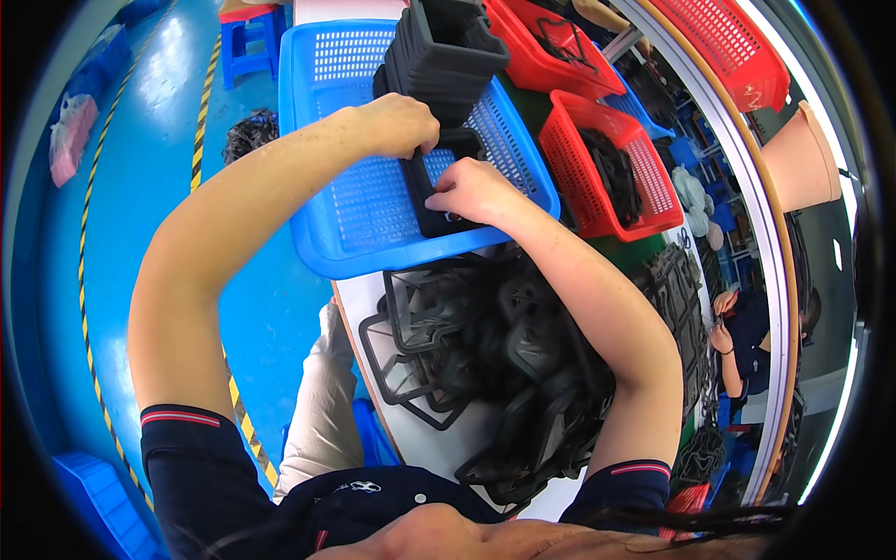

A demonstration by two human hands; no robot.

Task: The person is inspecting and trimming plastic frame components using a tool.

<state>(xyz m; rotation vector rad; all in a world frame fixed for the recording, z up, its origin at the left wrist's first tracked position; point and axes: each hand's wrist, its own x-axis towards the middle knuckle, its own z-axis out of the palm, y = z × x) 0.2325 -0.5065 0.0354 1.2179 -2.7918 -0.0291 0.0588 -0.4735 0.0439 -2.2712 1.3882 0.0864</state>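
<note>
Both hands were down in the blue basket (336, 121), working a black plastic frame (439, 210) that lay flat on its perforated floor. The left hand (397, 121) had its grip closed over the frame's far edge; the right hand (471, 187) pinched the near edge, fingers curled tight on it.

The risk looked plain enough: right behind the left hand's knuckles stood a tall stack of black frames (448, 51), leaning a little, and a nudge from that hand could have tipped it over the basket. The basket itself overhung the desk (425, 439) edge, so a hard downward press might have rocked it.

Below the forearms, a loose tangle of black frames (495, 364) crowded the desk. Red baskets (616, 168) of dark parts sat just beside the blue one, and another person's hand (721, 336) worked well apart at the right.
</note>
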